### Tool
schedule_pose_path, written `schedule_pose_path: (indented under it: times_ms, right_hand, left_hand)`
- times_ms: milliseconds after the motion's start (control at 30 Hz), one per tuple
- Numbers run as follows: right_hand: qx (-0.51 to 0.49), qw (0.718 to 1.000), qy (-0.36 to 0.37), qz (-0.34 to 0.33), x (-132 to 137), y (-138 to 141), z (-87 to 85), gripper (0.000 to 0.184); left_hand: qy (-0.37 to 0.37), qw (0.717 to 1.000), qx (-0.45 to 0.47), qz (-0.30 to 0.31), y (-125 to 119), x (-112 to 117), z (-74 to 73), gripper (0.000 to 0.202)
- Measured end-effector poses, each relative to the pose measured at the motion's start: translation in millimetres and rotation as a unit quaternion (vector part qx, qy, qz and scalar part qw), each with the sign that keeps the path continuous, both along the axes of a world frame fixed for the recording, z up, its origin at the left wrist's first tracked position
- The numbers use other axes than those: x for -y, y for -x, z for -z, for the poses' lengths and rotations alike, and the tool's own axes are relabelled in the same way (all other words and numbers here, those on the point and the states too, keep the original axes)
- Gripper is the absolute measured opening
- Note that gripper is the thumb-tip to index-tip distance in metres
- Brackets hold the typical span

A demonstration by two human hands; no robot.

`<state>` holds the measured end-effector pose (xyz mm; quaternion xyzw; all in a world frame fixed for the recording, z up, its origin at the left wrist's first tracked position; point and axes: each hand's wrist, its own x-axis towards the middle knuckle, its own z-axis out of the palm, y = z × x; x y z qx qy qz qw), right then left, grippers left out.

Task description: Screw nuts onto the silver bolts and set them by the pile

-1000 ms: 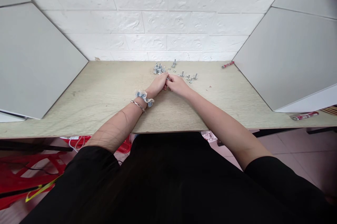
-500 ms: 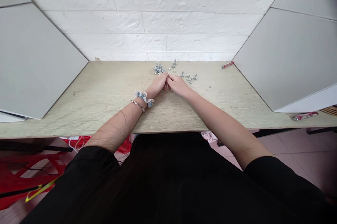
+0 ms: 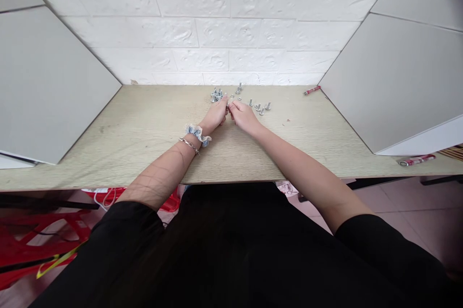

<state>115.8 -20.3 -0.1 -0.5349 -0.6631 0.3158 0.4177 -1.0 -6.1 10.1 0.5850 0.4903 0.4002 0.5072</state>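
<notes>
My left hand (image 3: 216, 113) is closed above the middle of the table, its thumb raised. Beside it my right hand (image 3: 244, 116) has its fingers pinched together, the tips meeting those of the left. Whatever sits between the fingertips is small and mostly covered by them. Just behind my left hand stands a cluster of silver bolts (image 3: 216, 94). To the right of my right hand are several more bolts (image 3: 267, 106), heads down with shanks up. Two bolts (image 3: 239, 87) stand near the wall, with a small nut (image 3: 239, 99) in front of them.
The pale wooden table (image 3: 144, 120) runs up to a white brick wall (image 3: 213, 33). Grey panels (image 3: 47, 81) flank it on both sides. One red tube (image 3: 311, 90) lies at the back right, another red tube (image 3: 416, 160) near the front right edge.
My left thumb has lifted and the fingertips have parted slightly. Both forearms stay nearly in place, and the bolts on the table have not moved.
</notes>
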Motion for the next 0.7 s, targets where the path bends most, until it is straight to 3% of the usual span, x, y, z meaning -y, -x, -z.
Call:
schedule_pose_path:
  times_ms: [700]
  right_hand:
    - [-0.011,0.999,-0.011,-0.031,-1.7,-1.4,4.4,0.032]
  left_hand:
    - [-0.004,0.997,-0.064,0.039,6.2,-7.0,3.0,0.053]
